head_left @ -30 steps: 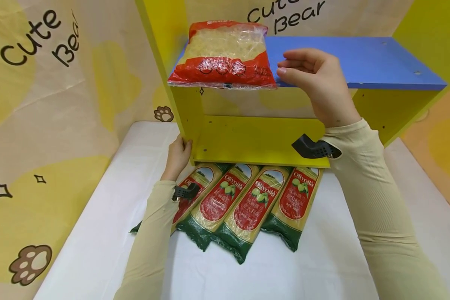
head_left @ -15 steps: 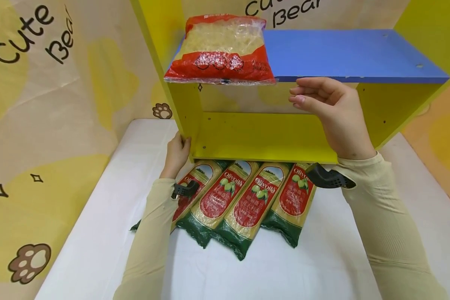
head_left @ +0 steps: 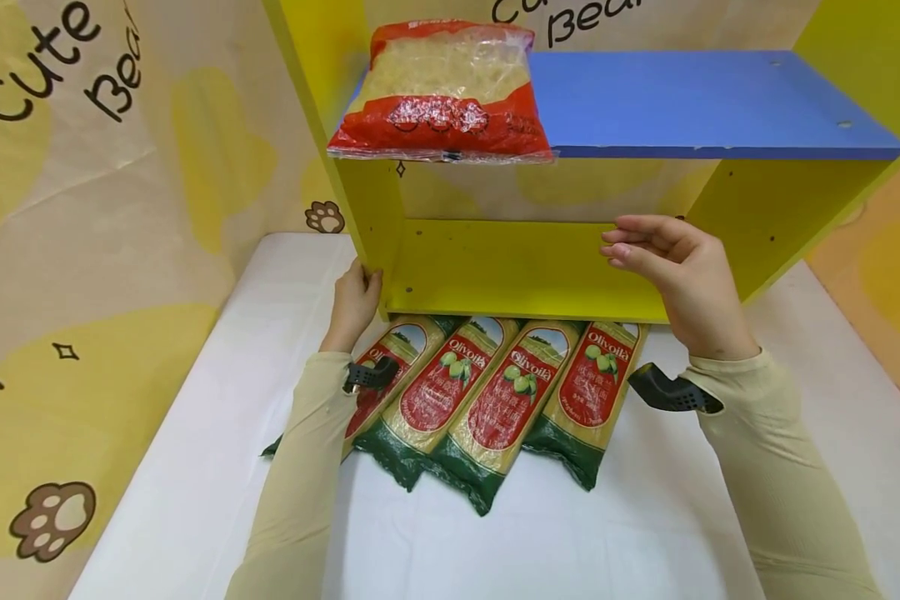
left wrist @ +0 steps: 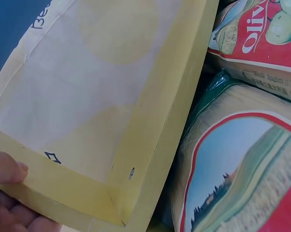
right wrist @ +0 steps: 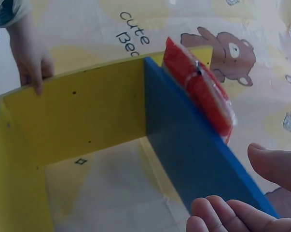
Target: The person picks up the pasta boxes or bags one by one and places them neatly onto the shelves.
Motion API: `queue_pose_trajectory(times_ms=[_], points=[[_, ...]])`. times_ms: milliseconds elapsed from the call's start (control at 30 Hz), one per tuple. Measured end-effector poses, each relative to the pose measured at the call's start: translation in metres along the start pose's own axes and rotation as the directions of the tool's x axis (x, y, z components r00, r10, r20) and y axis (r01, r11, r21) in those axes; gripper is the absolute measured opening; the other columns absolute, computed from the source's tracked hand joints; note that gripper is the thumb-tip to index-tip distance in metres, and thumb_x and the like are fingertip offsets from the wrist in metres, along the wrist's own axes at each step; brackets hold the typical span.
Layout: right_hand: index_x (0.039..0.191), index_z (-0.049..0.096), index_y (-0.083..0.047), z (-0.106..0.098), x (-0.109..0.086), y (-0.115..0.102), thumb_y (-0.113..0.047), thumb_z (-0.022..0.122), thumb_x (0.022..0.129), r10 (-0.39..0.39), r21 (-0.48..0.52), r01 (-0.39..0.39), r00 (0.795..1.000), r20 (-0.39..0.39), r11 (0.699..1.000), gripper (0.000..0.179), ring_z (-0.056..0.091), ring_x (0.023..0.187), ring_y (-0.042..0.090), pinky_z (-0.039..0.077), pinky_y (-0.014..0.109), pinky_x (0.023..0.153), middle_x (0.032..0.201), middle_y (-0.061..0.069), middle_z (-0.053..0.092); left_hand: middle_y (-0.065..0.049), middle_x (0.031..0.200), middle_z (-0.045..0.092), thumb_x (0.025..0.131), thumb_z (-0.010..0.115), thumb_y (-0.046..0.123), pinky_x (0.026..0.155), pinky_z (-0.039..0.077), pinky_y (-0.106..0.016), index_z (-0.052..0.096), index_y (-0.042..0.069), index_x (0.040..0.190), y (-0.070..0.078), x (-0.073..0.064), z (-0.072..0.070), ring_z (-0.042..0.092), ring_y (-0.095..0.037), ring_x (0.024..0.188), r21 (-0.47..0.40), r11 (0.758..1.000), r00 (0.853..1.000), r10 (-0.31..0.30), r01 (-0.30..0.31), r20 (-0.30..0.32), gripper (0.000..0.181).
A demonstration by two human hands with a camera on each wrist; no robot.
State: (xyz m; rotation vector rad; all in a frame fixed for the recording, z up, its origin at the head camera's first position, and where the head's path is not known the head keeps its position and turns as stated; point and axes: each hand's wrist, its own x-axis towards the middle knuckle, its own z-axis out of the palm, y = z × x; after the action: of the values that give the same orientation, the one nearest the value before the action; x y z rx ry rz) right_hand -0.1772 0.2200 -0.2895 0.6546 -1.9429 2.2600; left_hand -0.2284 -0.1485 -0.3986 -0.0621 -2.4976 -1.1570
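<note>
My left hand (head_left: 353, 308) grips the front edge of the shelf unit's yellow side panel (head_left: 375, 208). In the left wrist view the thumb lies on one face of the panel, the curled fingers (left wrist: 20, 217) on the other. My right hand (head_left: 682, 279) holds nothing, fingers loosely bent, in front of the unit's lower opening. Up on the blue shelf board (head_left: 690, 100), at its left end, lies a red bag of pale yellow contents (head_left: 450, 92), its front seam slightly over the edge. The right wrist view also shows that red bag (right wrist: 198, 87).
Several Olivoilà spaghetti packs (head_left: 506, 392) lie fanned on the white table (head_left: 570, 542) before the unit's yellow bottom board (head_left: 510, 267). A printed Cute Bear cloth (head_left: 142, 250) hangs behind and to the sides.
My right hand has moved down and a little right, away from beside the red bag, to below the blue board. The left hand keeps its grip on the side panel.
</note>
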Motion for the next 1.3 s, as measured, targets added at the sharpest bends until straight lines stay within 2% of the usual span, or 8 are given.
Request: queue_pose_trajectory(times_ms=[300,567,667,833,1033,1200,1300], points=[[0.115,0.063,0.001,-0.021,-0.022,0.028,-0.001,0.061,0.09,0.088,-0.004,-0.089,0.996,-0.016,0.996,0.025,0.065,0.095,0.017,0.05,0.021,0.082,0.104,0.009,0.066,-0.013,0.069,0.048,0.099,0.045,0.009,0.051,0.033,-0.027,0.051,-0.012,0.107,0.001,-0.001,-0.002,0.044,-0.022,0.058,-0.004,1.0,1.0,-0.01,0.01,-0.005,0.023],[0.113,0.06,-0.002,-0.038,-0.045,0.055,-0.005,0.06,0.091,0.188,0.026,-0.187,0.981,-0.042,0.982,0.022,0.065,0.096,0.014,0.048,0.022,0.084,0.105,0.006,0.066,-0.021,0.077,0.055,0.099,0.044,0.01,0.055,0.036,-0.028,0.051,-0.013,0.113,-0.001,-0.001,-0.001,0.05,-0.028,0.064,-0.006,1.0,1.0,-0.013,0.013,-0.005,0.027],[0.112,0.059,-0.002,-0.042,-0.052,0.063,-0.007,0.06,0.092,0.222,0.019,-0.222,0.974,-0.052,0.975,0.021,0.066,0.094,0.012,0.049,0.022,0.083,0.104,0.006,0.066,-0.023,0.08,0.057,0.099,0.045,0.009,0.056,0.037,-0.027,0.051,-0.013,0.114,-0.001,-0.001,-0.001,0.053,-0.03,0.067,-0.005,1.0,1.0,-0.018,0.018,-0.008,0.027],[0.119,0.053,0.007,-0.05,-0.063,0.074,-0.011,0.061,0.092,0.282,0.003,-0.283,0.957,-0.073,0.959,0.033,0.065,0.095,0.011,0.049,0.022,0.082,0.106,0.003,0.064,-0.021,0.077,0.055,0.099,0.045,0.01,0.055,0.036,-0.027,0.051,-0.012,0.113,-0.001,0.0,0.0,0.051,-0.028,0.064,0.0,1.0,1.0,-0.022,0.022,0.0,0.027],[0.113,0.057,-0.006,-0.058,-0.074,0.084,-0.014,0.061,0.093,0.344,-0.03,-0.349,0.933,-0.1,0.937,0.022,0.064,0.093,0.01,0.05,0.02,0.08,0.106,-0.001,0.062,-0.02,0.077,0.055,0.099,0.045,0.011,0.054,0.036,-0.026,0.051,-0.012,0.113,0.0,0.0,0.0,0.05,-0.027,0.063,0.001,1.0,1.0,-0.025,0.025,0.003,0.027],[0.121,0.049,0.009,-0.064,-0.084,0.091,-0.015,0.061,0.093,0.385,-0.041,-0.391,0.917,-0.11,0.92,0.039,0.066,0.091,0.01,0.05,0.02,0.08,0.103,-0.003,0.066,-0.02,0.077,0.055,0.099,0.046,0.01,0.054,0.035,-0.026,0.052,-0.012,0.111,0.0,0.0,0.001,0.051,-0.028,0.064,0.008,1.0,1.0,-0.017,0.017,-0.008,0.025],[0.123,0.046,0.013,-0.067,-0.09,0.096,-0.016,0.061,0.093,0.408,-0.056,-0.415,0.906,-0.11,0.908,0.044,0.066,0.09,0.011,0.05,0.02,0.08,0.101,-0.003,0.067,-0.023,0.08,0.057,0.098,0.046,0.009,0.055,0.036,-0.026,0.052,-0.013,0.111,0.001,0.0,0.001,0.053,-0.03,0.067,0.006,1.0,1.0,-0.018,0.018,-0.008,0.026]])
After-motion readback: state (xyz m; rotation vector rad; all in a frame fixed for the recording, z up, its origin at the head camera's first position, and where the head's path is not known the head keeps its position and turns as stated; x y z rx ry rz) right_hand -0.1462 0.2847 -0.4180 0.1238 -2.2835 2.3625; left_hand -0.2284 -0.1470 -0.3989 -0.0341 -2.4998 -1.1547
